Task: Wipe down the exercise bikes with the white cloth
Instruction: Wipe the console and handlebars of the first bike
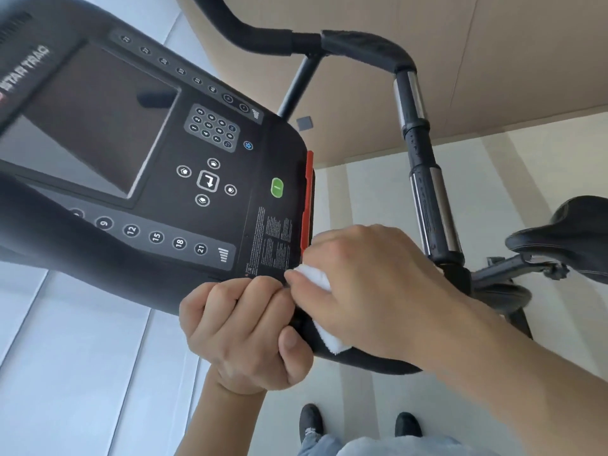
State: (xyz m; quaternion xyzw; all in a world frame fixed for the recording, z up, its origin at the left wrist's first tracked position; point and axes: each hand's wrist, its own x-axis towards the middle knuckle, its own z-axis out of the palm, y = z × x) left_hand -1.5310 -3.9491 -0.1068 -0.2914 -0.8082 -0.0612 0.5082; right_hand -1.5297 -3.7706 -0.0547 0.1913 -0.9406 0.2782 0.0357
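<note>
Nearest the camera, two dark shoes (pixel 358 422) and pale trousers (pixel 378 447) are seen on the light floor (pixel 82 373). Above them, the left hand (pixel 243 334) is curled around the lower edge of the black console (pixel 158 199) of the exercise bike, its grip clamped on that edge with the thumb underneath. Just beside it, touching its knuckles, the right hand (pixel 365 291) is closed over the white cloth (pixel 316 281), which is pressed against the console's near corner; the cloth is largely hidden under the palm, and only a bunched fold at the fingertips and a strip below the wrist are shown.

On the console face, a dark screen (pixel 92 126), a number pad (pixel 212 128), arrow keys (pixel 207 181), a green button (pixel 277 187) and a row of numbered keys (pixel 154 236) are visible; a red strip (pixel 308 205) runs along its right edge. The small printed warning text is too fine to read. The console's left side is cut off by the frame.

Beyond, black and chrome handlebars (pixel 421 159) rise to the right, and a black saddle (pixel 566 235) is partly cut off at the right edge.
</note>
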